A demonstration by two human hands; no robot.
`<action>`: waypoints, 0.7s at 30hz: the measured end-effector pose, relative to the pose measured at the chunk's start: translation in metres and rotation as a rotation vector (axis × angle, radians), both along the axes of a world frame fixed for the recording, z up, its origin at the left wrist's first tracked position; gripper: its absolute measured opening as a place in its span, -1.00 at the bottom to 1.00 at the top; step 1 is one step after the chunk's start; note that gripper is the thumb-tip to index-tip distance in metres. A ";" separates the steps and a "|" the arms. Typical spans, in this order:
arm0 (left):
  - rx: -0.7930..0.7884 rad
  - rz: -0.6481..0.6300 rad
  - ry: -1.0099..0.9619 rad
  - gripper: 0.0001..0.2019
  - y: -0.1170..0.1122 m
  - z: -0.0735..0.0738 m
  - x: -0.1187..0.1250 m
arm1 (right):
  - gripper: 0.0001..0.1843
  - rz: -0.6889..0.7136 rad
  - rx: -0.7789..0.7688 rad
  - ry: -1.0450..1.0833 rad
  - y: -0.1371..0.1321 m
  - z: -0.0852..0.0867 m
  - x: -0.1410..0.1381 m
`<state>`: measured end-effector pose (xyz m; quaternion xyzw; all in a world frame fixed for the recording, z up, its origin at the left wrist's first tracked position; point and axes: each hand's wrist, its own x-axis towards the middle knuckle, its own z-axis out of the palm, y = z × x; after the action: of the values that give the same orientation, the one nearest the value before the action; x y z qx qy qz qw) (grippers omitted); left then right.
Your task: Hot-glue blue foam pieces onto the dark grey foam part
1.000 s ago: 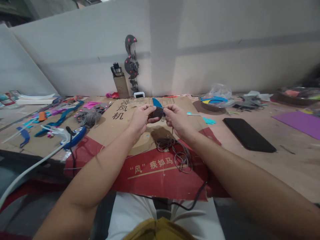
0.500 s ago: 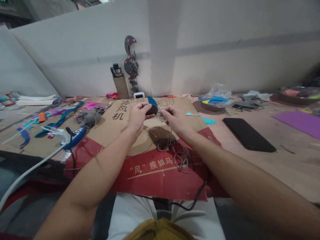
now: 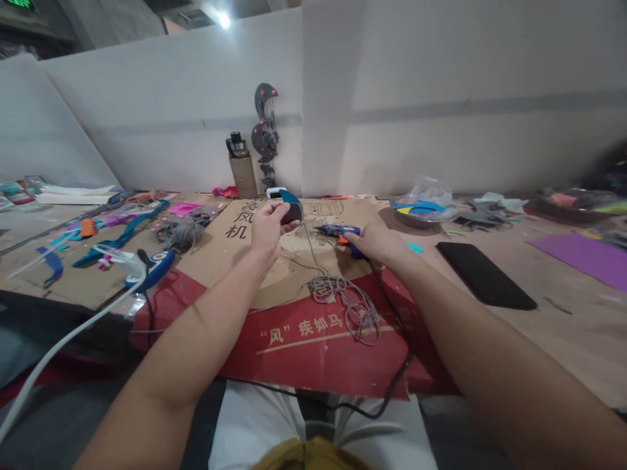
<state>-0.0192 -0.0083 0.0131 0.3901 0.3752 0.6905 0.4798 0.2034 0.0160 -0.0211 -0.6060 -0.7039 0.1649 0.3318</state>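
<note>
I am holding the left arm (image 3: 215, 307) bent at the elbow, its forearm slanting in from the left of the coiled cord (image 3: 337, 287), while the right arm (image 3: 450, 339) is slanting in straighter from its right. Beyond the coiled cord and to its left, the left hand (image 3: 270, 226) is pinching, thumb pressing over curled fingers. Beyond it and to its right, the right hand (image 3: 375, 238) is showing me its back, fingers partly hidden.

A head-worn camera looks forward and down from close above the trousers (image 3: 257, 427) at lower centre, taking in left hand (image 3: 268, 225) and right hand (image 3: 376, 240) mid-frame, the table (image 3: 578, 346) around them and pale wall (image 3: 441, 59) above.
</note>
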 end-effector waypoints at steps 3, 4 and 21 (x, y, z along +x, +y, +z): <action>0.028 0.030 0.035 -0.84 0.003 -0.003 0.001 | -0.70 -0.146 -0.237 -0.360 -0.008 0.002 -0.011; 0.037 0.043 0.049 -0.84 0.004 -0.004 0.002 | -0.69 -0.159 -0.267 -0.396 -0.011 0.005 -0.015; 0.026 0.142 -0.084 -0.89 0.010 -0.008 -0.004 | -0.71 0.311 0.090 0.725 -0.040 0.018 -0.059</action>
<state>-0.0235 0.0020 0.0054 0.3392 0.3726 0.7434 0.4399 0.1443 -0.0239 -0.0035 -0.3795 -0.6311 0.3853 0.5561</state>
